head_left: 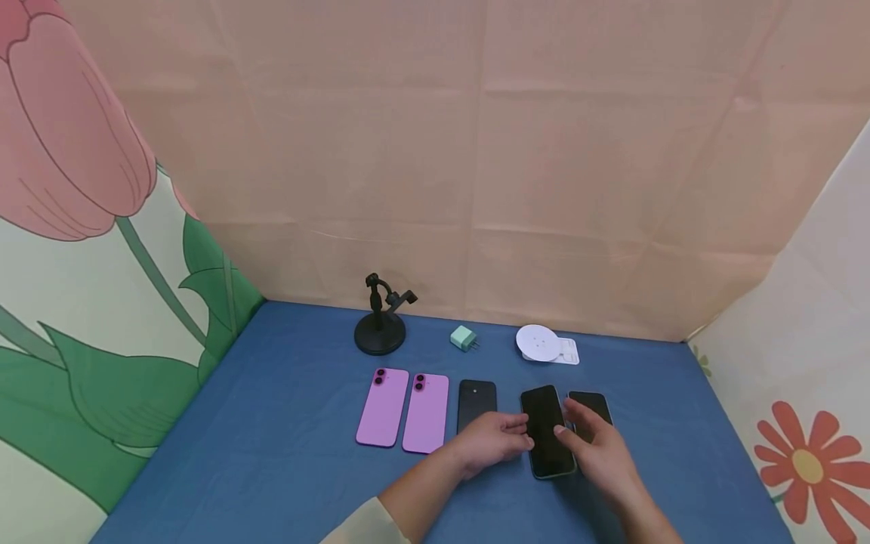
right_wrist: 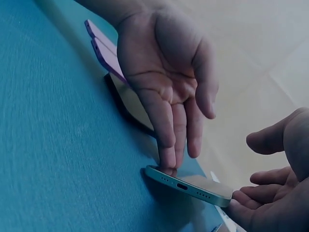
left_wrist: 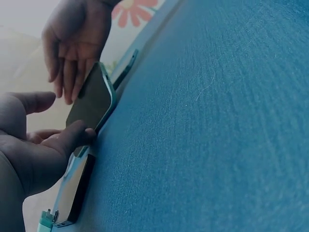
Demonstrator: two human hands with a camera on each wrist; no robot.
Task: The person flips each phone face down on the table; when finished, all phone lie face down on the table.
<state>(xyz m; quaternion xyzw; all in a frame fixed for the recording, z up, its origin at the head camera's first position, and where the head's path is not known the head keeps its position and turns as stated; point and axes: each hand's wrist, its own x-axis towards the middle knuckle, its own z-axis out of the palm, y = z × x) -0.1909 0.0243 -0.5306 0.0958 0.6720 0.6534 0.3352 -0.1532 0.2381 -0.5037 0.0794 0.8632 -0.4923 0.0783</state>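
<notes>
both hands met at the lower centre of the head view over the blue tabletop (head_left: 272, 453). left hand (head_left: 492, 442) lay relaxed, straight fingertips (right_wrist: 168, 159) pressing one edge of the green-edged phone (head_left: 547, 431); right hand (head_left: 598, 446) touched the opposite edge, fingers loose, gripping nothing. the phone sat tilted, one side lifted. judged: mid-lift or flip; next needs a firmer pinch on both edges.
</notes>
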